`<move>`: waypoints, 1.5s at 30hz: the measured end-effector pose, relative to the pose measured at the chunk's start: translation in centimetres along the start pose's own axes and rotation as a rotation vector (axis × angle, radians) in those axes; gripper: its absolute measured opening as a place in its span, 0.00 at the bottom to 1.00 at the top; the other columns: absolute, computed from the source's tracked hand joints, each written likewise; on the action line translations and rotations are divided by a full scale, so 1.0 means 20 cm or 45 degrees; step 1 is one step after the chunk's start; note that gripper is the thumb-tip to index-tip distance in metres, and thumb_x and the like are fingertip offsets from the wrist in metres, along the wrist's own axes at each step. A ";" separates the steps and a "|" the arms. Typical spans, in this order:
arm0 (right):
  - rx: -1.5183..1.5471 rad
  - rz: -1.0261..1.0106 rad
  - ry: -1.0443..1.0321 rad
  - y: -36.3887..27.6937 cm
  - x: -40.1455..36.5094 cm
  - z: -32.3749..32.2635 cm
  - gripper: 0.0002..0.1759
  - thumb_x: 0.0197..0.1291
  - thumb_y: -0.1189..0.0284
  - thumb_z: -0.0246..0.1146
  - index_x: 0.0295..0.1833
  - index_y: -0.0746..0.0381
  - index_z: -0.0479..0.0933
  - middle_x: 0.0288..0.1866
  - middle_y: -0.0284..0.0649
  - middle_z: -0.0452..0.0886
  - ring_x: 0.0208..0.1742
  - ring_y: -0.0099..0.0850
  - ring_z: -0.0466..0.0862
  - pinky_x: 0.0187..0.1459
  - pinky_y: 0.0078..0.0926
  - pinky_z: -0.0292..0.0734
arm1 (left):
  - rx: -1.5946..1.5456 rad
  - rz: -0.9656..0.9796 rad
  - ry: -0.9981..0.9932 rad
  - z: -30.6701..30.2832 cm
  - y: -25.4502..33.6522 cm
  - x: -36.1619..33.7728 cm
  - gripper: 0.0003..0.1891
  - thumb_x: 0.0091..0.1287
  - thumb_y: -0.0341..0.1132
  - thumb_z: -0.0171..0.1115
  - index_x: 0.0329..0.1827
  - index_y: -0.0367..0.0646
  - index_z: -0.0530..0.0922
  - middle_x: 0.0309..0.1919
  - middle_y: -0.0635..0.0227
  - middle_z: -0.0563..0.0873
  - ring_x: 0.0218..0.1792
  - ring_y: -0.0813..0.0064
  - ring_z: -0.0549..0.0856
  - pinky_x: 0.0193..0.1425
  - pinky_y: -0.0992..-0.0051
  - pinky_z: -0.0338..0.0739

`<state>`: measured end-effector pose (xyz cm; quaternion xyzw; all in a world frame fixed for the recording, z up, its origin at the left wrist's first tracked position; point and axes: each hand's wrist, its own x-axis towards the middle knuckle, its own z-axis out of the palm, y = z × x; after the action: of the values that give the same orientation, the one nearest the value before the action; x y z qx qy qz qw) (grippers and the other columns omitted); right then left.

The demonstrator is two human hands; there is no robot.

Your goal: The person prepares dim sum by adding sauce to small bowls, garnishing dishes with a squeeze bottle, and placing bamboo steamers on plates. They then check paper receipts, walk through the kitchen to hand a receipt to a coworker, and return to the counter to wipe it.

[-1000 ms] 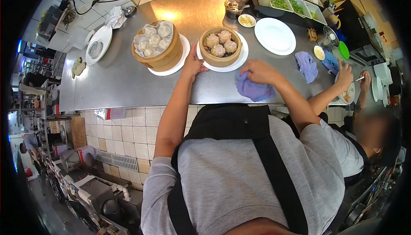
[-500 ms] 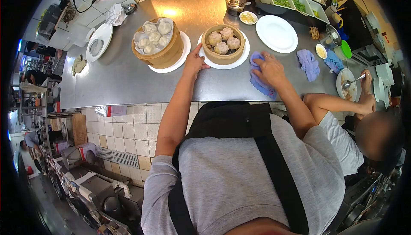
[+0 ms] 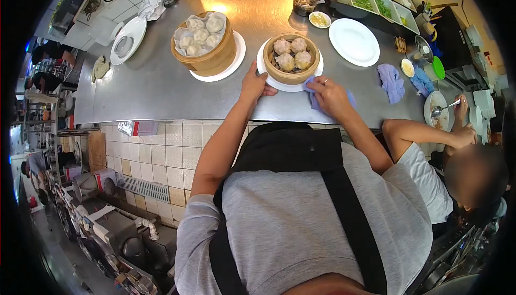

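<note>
Two hands are engaged at the near edge of the tabletop, one on each side of a single dish.

1. Left hand: set against the near-left rim of the plate that carries the steamer. Its fingers are apart, with the thumb laid along the rim. I see contact but no clamp on the plate.

2. Right hand: lies on top of the cloth, just beside the plate's near-right rim. The fingers are together and flat, pressing down on the cloth rather than bunching it.

3. Governing relation: the plate sits between the two hands, slightly farther from the near edge than either. The left hand is the one touching it. The cloth's far-left corner meets the plate rim, and its long axis runs from there to the right, roughly along the near edge and mostly under the palm.

4. Steamer: upright, uncovered and centred on its plate, with four dumplings visible inside.

5. Surroundings: a second steamer stands on its own plate to the left, near but apart. An empty plate sits toward the far right. A spare cloth lies to the right. A co-worker's hand is at the right end, well apart from both hands.
</note>
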<state>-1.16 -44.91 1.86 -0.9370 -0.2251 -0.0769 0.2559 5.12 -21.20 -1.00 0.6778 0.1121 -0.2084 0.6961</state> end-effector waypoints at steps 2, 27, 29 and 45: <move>-0.110 -0.002 0.062 -0.06 -0.01 0.04 0.16 0.49 0.78 0.59 0.46 0.57 0.78 0.46 0.42 0.77 0.45 0.40 0.80 0.42 0.34 0.78 | -0.006 -0.002 0.034 0.00 0.00 0.01 0.29 0.67 0.25 0.43 0.70 0.48 0.47 0.32 0.48 0.81 0.22 0.62 0.84 0.21 0.71 0.82; 0.289 0.466 -0.244 0.32 0.49 -0.01 0.32 0.53 0.72 0.57 0.66 0.58 0.63 0.60 0.55 0.69 0.59 0.45 0.72 0.60 0.36 0.66 | -0.018 0.285 0.195 0.04 -0.02 0.10 0.40 0.57 0.16 0.47 0.73 0.53 0.47 0.29 0.62 0.80 0.23 0.70 0.84 0.23 0.76 0.82; 0.308 0.459 -0.180 0.37 0.53 0.06 0.33 0.53 0.73 0.57 0.68 0.58 0.60 0.57 0.53 0.71 0.51 0.40 0.77 0.52 0.34 0.72 | -0.044 0.275 0.207 0.05 -0.02 0.11 0.39 0.57 0.16 0.46 0.73 0.52 0.48 0.28 0.63 0.79 0.23 0.70 0.84 0.23 0.76 0.82; 1.098 0.925 0.072 0.42 0.55 0.19 0.22 0.57 0.80 0.53 0.60 0.64 0.69 0.26 0.37 0.78 0.18 0.26 0.79 0.14 0.20 0.74 | -0.225 -0.023 0.169 -0.64 -0.17 -0.23 0.20 0.64 0.24 0.47 0.60 0.35 0.60 0.30 0.54 0.81 0.24 0.63 0.84 0.28 0.70 0.83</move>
<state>12.56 -45.16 -2.31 -0.7623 0.1078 0.0900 0.6317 1.12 -7.88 -2.68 0.6251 0.1820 -0.1586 0.7423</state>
